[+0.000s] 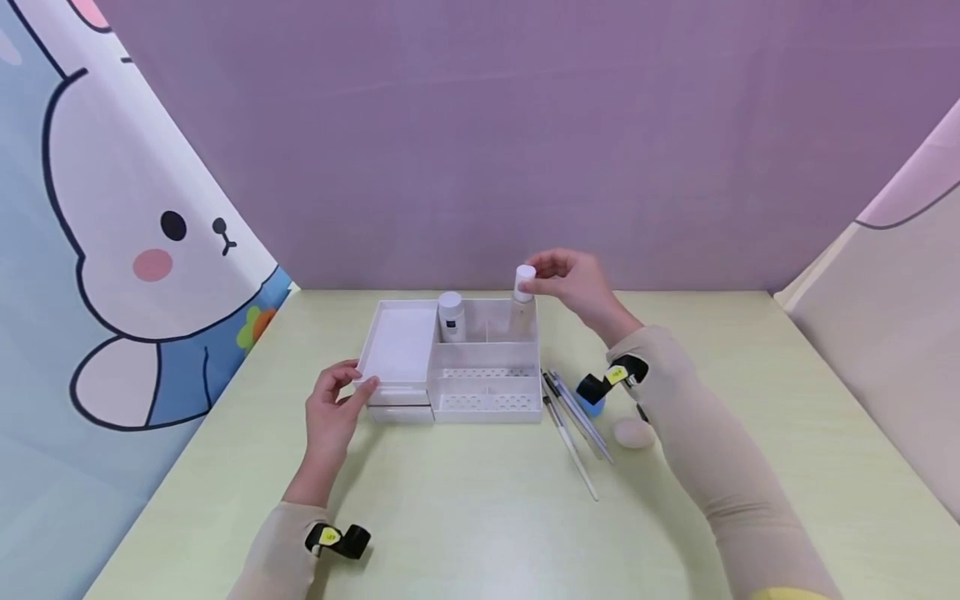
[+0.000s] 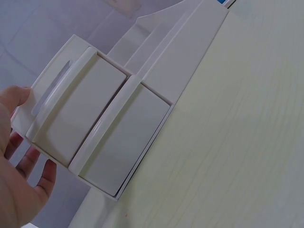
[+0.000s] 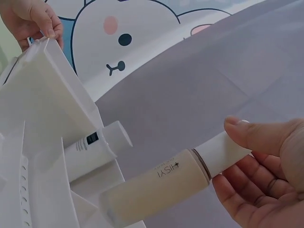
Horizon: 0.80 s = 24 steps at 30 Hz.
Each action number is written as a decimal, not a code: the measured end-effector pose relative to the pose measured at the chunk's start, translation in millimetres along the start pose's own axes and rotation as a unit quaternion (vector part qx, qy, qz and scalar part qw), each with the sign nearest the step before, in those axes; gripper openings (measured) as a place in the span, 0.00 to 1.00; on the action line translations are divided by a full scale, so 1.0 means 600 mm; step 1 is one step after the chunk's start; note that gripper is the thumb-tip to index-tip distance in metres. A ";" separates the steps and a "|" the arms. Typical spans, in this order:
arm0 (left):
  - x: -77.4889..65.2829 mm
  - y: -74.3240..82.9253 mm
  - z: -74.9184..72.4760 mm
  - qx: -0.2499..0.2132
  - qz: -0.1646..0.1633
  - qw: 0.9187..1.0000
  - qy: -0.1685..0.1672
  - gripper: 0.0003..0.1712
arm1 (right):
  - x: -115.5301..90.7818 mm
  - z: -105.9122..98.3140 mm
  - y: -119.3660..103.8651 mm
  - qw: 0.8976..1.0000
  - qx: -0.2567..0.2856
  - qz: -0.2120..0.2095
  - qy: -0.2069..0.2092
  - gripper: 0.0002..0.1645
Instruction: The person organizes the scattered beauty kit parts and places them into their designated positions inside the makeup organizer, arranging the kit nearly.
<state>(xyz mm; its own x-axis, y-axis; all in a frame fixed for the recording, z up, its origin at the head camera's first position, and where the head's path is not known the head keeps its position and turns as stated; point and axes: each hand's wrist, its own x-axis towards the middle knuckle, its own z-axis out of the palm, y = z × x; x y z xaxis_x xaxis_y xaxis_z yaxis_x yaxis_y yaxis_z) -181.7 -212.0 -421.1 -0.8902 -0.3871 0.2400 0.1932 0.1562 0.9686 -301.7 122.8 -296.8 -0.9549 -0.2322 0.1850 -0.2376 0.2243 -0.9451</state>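
Note:
A white cosmetics organizer point(image 1: 486, 415) with two drawers point(image 2: 121, 137) stands on the table. My left hand point(image 1: 333, 408) grips its front left corner, thumb over the top edge and fingers along the side. By its white cap, my right hand point(image 1: 573, 287) pinches a foundation bottle point(image 3: 159, 187) with beige contents. The bottle's lower end is inside the back right compartment, and the bottle looks upright in the head view. A white bottle point(image 1: 452, 318) with a small dark label stands in the back compartment to its left.
Several slim makeup brushes point(image 1: 577, 417) lie on the table right of the organizer. Beside them are a blue round item point(image 1: 591, 407), partly hidden by the right wrist camera, and a pale egg-shaped sponge point(image 1: 633, 433). A purple cloth wall point(image 1: 480, 167) rises behind the table.

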 end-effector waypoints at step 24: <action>0.000 -0.004 -0.001 0.006 -0.006 1.000 0.001 0.12 | 0.048 0.114 0.035 0.999 0.028 -0.006 0.027 0.18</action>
<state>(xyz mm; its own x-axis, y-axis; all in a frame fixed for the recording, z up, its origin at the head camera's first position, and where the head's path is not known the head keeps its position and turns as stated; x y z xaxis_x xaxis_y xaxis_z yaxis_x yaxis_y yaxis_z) -182.1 -213.0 -423.5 -0.8917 -0.3904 0.2288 0.1775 0.1635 0.9705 -321.8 56.1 -329.6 -0.9610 -0.1819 0.2085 -0.2394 0.1686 -0.9562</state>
